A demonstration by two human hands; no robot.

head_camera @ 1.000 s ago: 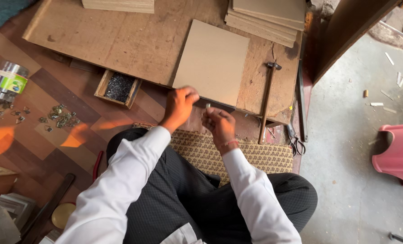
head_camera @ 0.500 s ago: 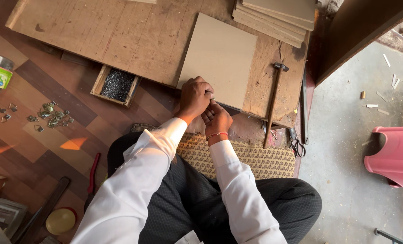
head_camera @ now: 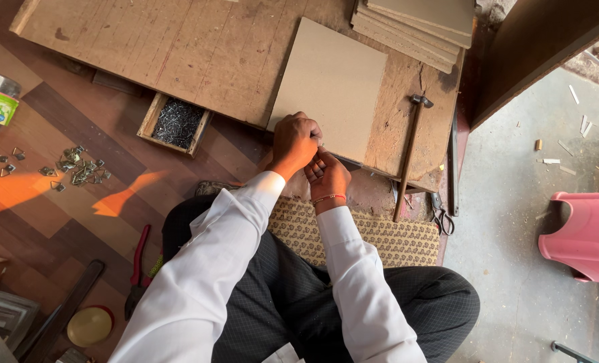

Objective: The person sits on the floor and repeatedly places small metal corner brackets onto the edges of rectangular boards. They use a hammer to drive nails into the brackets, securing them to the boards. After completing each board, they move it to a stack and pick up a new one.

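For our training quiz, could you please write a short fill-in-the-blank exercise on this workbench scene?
1. Both hands, left hand and right hand, meet at the near edge of the flat ____ board.
2. The hammer lies to the ____ of that board.
3. The small wooden box holds dark ____.

Missing words: beige; right; nails

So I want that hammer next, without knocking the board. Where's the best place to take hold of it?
Grip the hammer by its long wooden handle near the lower end, coming from the right. That end overhangs the worktop edge close to the right hand, and the metal head points away.
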